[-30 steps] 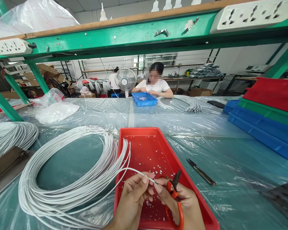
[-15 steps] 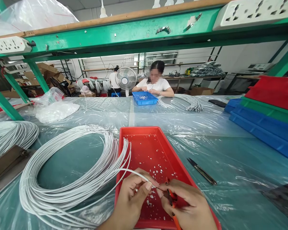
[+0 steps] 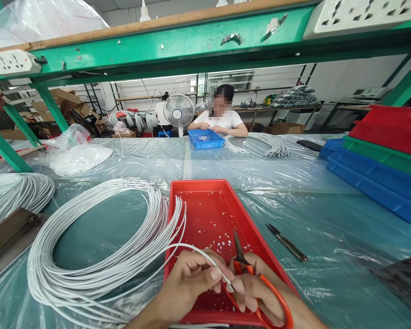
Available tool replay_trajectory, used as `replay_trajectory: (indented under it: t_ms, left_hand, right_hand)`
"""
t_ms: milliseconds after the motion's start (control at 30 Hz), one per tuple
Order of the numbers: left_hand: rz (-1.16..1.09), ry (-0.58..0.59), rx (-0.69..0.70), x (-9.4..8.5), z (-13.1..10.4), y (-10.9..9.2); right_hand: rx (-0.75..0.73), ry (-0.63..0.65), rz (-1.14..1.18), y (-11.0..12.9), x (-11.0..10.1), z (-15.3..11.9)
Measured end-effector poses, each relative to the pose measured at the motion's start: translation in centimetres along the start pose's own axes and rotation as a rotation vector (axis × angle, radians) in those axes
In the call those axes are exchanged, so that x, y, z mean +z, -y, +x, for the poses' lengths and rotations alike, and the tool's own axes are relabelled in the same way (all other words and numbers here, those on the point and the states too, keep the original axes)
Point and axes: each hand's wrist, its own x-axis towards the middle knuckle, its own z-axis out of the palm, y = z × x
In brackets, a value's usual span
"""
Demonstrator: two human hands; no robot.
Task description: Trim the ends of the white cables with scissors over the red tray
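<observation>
Over the near end of a red tray (image 3: 208, 186), my left hand (image 3: 192, 283) pinches a white cable (image 3: 200, 251) close to its end. My right hand (image 3: 260, 285) keeps orange-handled scissors (image 3: 276, 294) in its palm, with the dark blades pointing up and away. Its thumb and fingertips are at the dark tip of the same cable. From my left hand the cable curves back to a large coil of white cables (image 3: 85, 285) on the left, whose loose ends rest over the tray's left rim. Small white scraps are scattered in the tray.
Thread snips (image 3: 287, 242) lie right of the tray. Stacked red, green and blue trays (image 3: 380, 176) stand at the right. Another cable coil (image 3: 20, 194) and a metal block (image 3: 10, 237) are at the left. Across the table a co-worker (image 3: 222, 114) sits behind a blue tray (image 3: 207, 144).
The scissors have turned in my right hand, so their blades now point upward and the orange handle loops show. My right fingers have shifted slightly down with the cable's end.
</observation>
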Motion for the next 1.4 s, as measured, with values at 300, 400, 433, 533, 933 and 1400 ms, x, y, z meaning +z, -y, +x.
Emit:
replay_trajectory:
  t_ms: [300,400,433,533,933,1400]
  left_hand:
    - [0.023,-0.305,0.197,0.5,-0.1,1.5]
    - [0.068,-0.422,0.180,0.4,0.0,1.7]
    - [0.088,-0.469,0.173,0.3,0.0,1.7]
    - [0.155,-0.568,0.157,0.0,0.1,1.8]
    - [0.355,-0.519,0.089,0.3,0.1,1.4]
    - [0.379,-0.390,0.061,0.0,-0.1,0.7]
  right_hand:
    - [0.106,0.132,0.275,-2.0,0.8,1.0]
    - [0.045,0.054,0.189,-1.9,0.8,0.9]
    - [-0.022,-0.023,0.070,-1.7,0.8,0.8]
    - [-0.446,-0.317,-0.527,-1.0,0.3,0.3]
    - [-1.276,-0.239,-1.573,0.4,0.5,-0.8]
    - [-0.839,-0.367,-1.601,-0.2,-1.9,0.0]
